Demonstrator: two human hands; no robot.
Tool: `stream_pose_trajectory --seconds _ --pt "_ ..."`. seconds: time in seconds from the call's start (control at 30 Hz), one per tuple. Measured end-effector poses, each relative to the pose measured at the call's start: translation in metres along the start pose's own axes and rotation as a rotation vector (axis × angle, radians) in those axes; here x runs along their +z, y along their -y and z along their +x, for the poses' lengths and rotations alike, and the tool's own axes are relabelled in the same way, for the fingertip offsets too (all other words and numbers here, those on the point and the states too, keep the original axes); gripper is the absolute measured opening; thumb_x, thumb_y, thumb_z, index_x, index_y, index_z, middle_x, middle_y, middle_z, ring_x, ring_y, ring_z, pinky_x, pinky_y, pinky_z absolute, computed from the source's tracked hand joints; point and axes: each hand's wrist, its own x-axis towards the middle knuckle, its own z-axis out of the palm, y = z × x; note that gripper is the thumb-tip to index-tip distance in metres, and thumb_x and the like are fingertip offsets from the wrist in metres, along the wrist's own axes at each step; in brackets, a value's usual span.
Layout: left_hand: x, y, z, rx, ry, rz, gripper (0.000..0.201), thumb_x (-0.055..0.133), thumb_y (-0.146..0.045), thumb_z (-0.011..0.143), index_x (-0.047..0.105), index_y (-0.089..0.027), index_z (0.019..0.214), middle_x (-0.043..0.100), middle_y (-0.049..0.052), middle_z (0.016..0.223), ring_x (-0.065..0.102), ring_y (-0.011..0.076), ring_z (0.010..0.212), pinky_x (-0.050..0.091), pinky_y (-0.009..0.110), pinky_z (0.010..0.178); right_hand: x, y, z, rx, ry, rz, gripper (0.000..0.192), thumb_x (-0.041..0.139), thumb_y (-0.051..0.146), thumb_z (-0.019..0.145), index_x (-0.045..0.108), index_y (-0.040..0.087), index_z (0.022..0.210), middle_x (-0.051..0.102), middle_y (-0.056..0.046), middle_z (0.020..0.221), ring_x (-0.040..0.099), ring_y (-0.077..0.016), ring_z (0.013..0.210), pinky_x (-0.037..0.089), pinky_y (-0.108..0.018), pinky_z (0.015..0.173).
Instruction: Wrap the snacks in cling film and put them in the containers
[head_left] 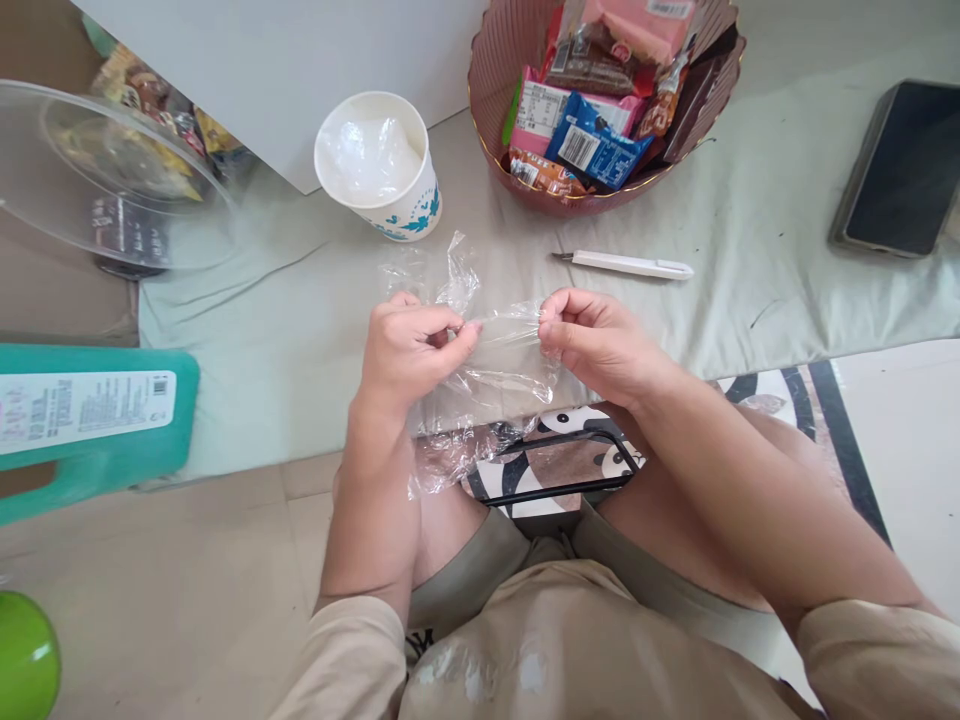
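Both hands work in front of my knees. Left hand [412, 350]: fingers pinched shut on one edge of a clear plastic wrapper [480, 370]. Right hand [592, 340]: thumb and fingers pinched shut on the opposite edge, so the wrapper is stretched between the two, crumpled, hanging over the near edge of the pale green cloth [300, 330] and down toward my lap.

Surface: the pale green cloth, wrinkled, spread over a low surface; beige tiled floor [187, 580] in front of it; a black-and-white patterned mat [810, 390] under my legs.

On the cloth:
- white paper cup [379, 165], blue floral print near the base, clear plastic inside; beyond my left hand.
- ribbed brown basket [600, 100], filled with snack packets in pink, blue and brown; barcodes show, print too small to read.
- white pen-shaped knife [626, 264], lying flat between the basket and my right hand.
- dark phone [896, 170], screen off, far right.

To the left:
- clear plastic lid [97, 180], with more packets behind it.
- teal stool [90, 420], bearing a white label with barcode, text unreadable.
- green round object [26, 655], bottom left corner.

A white panel [285, 60] stands behind the cup.
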Motion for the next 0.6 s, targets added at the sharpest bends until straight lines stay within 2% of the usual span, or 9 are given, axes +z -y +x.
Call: stream_pose_trajectory --seconds 0.2,0.3,0.43,0.5,0.6 --pt "0.001 -0.0006 0.0007 0.011 -0.022 -0.032 0.034 0.067 -0.029 0.083 0.055 -0.021 0.052 0.043 -0.008 0.041 0.037 0.0073 0.041 0.043 0.031 0.061 0.0019 0.0012 0.0008 -0.006 -0.055 0.053 0.049 0.097 0.038 0.061 0.051 0.023 0.07 0.051 0.008 0.061 0.045 -0.0079 0.057 0.035 -0.026 0.057" --pt "0.0021 0.0005 0.0007 0.046 -0.082 -0.044 0.035 0.067 -0.027 0.082 0.053 -0.021 0.051 0.042 -0.008 0.041 0.035 0.0066 0.041 0.041 0.03 0.059 0.0009 0.005 0.0013 -0.04 -0.084 0.145 0.047 0.094 0.032 0.061 0.049 0.024 0.072 0.046 0.01 0.061 0.041 -0.0067 0.055 0.037 -0.025 0.057" --pt "0.0018 0.0021 0.0005 0.043 -0.14 -0.046 0.036 0.067 -0.026 0.081 0.05 -0.021 0.049 0.04 -0.008 0.04 0.033 0.0068 0.041 0.039 0.03 0.055 -0.0008 0.008 0.0016 -0.07 -0.17 0.198 0.035 0.09 0.026 0.064 0.056 0.024 0.074 0.046 0.009 0.062 0.043 -0.0061 0.056 0.041 -0.023 0.06" --pt "0.0012 0.002 0.0006 0.009 -0.119 -0.035 0.037 0.065 -0.027 0.082 0.05 -0.021 0.049 0.04 -0.007 0.041 0.033 0.0079 0.042 0.04 0.031 0.055 -0.0006 0.0068 0.0011 -0.008 -0.19 0.151 0.032 0.091 0.032 0.065 0.063 0.023 0.077 0.053 0.007 0.068 0.049 -0.0065 0.061 0.042 -0.022 0.06" --pt "0.001 0.0015 0.0012 0.002 -0.115 -0.037 0.038 0.065 -0.029 0.082 0.05 -0.022 0.049 0.041 -0.007 0.041 0.034 0.0081 0.042 0.041 0.031 0.056 0.0011 0.0037 -0.0007 0.085 -0.123 0.068 0.039 0.091 0.05 0.067 0.068 0.021 0.081 0.061 0.003 0.075 0.054 -0.009 0.067 0.044 -0.024 0.061"
